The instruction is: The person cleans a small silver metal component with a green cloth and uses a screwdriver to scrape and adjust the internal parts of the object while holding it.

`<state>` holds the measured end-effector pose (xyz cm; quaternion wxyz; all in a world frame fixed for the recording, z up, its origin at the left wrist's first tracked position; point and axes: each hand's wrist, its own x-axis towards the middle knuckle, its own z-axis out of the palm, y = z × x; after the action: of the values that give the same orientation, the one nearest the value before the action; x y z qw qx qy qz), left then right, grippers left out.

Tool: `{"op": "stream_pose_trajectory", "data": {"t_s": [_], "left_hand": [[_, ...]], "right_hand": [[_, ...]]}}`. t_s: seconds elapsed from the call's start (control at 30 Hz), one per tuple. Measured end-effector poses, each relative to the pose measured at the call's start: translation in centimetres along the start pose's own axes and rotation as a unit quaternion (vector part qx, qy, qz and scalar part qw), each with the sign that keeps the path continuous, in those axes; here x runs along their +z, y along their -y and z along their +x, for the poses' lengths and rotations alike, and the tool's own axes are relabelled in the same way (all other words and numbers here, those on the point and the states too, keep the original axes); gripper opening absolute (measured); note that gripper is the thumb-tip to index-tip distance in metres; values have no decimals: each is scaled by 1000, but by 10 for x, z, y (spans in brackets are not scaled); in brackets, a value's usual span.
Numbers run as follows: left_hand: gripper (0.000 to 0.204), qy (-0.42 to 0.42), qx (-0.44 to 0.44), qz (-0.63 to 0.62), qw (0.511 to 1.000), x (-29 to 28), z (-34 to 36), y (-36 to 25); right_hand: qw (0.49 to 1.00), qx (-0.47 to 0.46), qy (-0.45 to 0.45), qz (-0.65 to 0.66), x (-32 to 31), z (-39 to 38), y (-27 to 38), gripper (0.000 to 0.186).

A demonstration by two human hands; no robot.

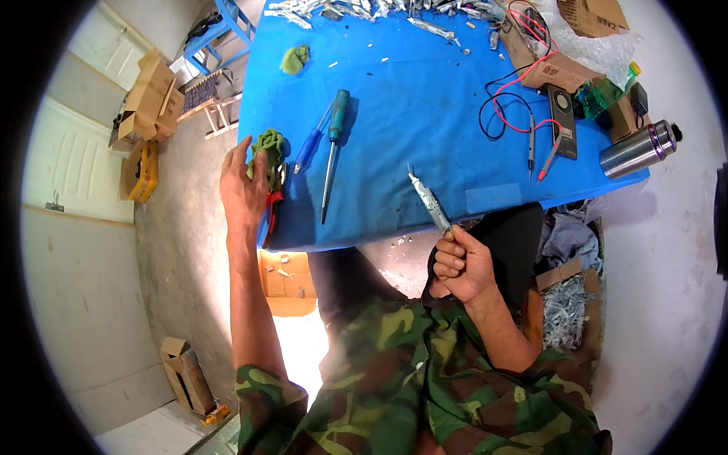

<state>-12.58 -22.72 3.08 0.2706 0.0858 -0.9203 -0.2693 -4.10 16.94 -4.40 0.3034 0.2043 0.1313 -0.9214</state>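
My left hand (pixel 244 180) rests at the table's left edge against a crumpled green cloth (pixel 268 145), fingers apart; beside it are red-and-blue handled pliers (pixel 273 205), partly hidden. My right hand (pixel 461 265) is closed round a long, narrow silvery piece (pixel 426 197) with a ragged tip, held tilted at the front edge. A teal-handled screwdriver (pixel 338 117) and a blue-handled tool (pixel 306 152) lie on the blue tabletop (pixel 375 148).
Silvery scraps (pixel 431 29) line the back, with another green cloth (pixel 295 60). At right are a meter (pixel 563 114) with probe leads, plastic bottle (pixel 588 98), steel flask (pixel 633 155) and cardboard box (pixel 550 72). More boxes (pixel 144 106) stand left; a scrap-filled box (pixel 565 315) sits below right.
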Motion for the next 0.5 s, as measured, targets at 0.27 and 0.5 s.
{"op": "stream_pose_trajectory", "data": {"t_s": [0.27,0.5], "left_hand": [[22,-22,-8,63,998,-13,-58,-26],[26,-26,11,148,989,-22,-88,-25]], "right_hand": [[999,-14,-20,-27,-1,4,-1,24],[964,-100,-101,-226,7,0,-1,31]]}}
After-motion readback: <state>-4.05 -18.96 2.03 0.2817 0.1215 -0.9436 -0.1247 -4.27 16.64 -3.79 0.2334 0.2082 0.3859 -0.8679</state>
